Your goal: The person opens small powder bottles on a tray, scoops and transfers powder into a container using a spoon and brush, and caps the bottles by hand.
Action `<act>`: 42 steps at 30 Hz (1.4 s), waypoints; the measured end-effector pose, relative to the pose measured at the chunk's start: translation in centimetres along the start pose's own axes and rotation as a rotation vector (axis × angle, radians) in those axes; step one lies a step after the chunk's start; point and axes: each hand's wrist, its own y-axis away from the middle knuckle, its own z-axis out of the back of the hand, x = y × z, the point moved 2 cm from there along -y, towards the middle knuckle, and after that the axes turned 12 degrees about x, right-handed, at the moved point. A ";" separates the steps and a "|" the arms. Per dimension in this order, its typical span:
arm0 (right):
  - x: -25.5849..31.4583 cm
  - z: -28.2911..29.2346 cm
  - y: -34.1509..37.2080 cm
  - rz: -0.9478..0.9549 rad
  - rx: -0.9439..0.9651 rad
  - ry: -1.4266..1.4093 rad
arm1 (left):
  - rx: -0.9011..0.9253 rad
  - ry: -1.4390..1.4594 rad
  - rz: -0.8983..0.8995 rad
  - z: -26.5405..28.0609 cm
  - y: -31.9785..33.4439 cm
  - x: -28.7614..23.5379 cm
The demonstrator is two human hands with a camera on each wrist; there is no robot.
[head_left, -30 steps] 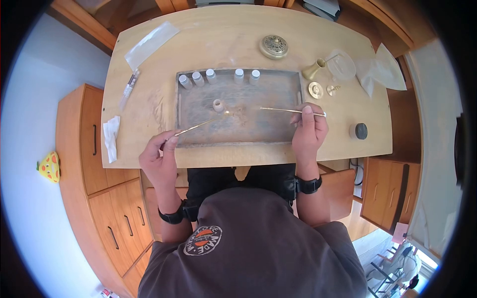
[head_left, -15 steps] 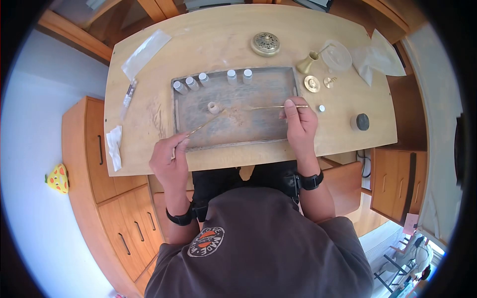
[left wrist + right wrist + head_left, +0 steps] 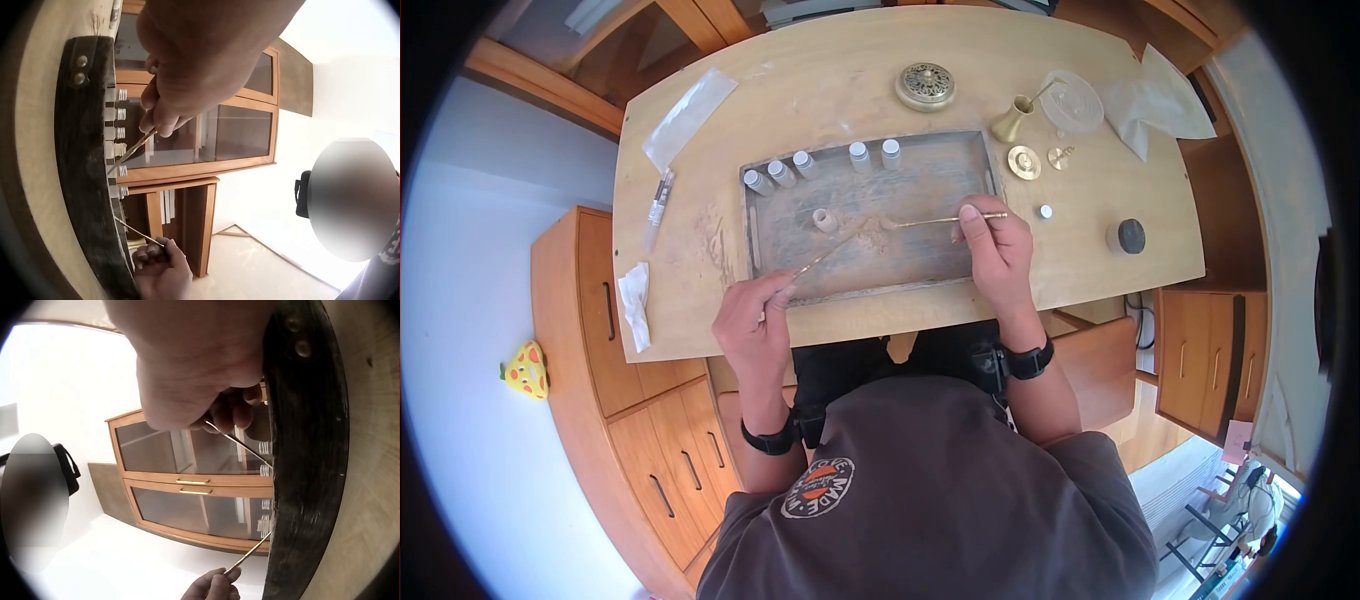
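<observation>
In the head view my left hand [image 3: 752, 322] pinches a thin brass tool [image 3: 824, 258] that slants over the front rim of a dark wooden tray [image 3: 880, 292]. From the other side my right hand [image 3: 1000, 256] pinches a second slim brass tool [image 3: 940, 219], held nearly level. Both tips lie close together over brownish powder [image 3: 872, 238] on the tray floor. An uncapped small vial [image 3: 826, 221] stands just left of the powder. The wrist views show both tools angled down behind the tray's wall [image 3: 81, 169], which hides their tips.
Several white-capped vials [image 3: 859, 156] line the tray's back. Behind it sits a pierced brass burner [image 3: 925, 87]. To the right are a brass vase [image 3: 1010, 120], brass discs [image 3: 1024, 163], a white cap [image 3: 1046, 212] and a dark-lidded jar [image 3: 1127, 237]. Tissue [image 3: 634, 305] lies left.
The right tool has moved left over the tray to the powder, and the two tips are closer together. My left hand has shifted right. The white cap beside my right hand has come into view.
</observation>
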 end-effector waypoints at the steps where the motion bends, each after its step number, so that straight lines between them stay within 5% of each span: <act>1: 0.0 0.0 0.0 0.005 0.005 0.005 | 0.004 0.000 0.008 0.0 0.0 0.0; 16: 0.5 0.1 0.3 0.009 -0.068 -0.055 | 0.020 0.200 0.312 -0.3 0.8 1.2; 25: 0.2 0.3 0.1 -0.027 -0.132 -0.076 | -0.088 0.451 0.345 -0.1 1.1 2.0; 42: 0.0 0.2 -0.1 -0.050 -0.125 -0.077 | -0.293 0.430 0.321 2.7 1.3 3.0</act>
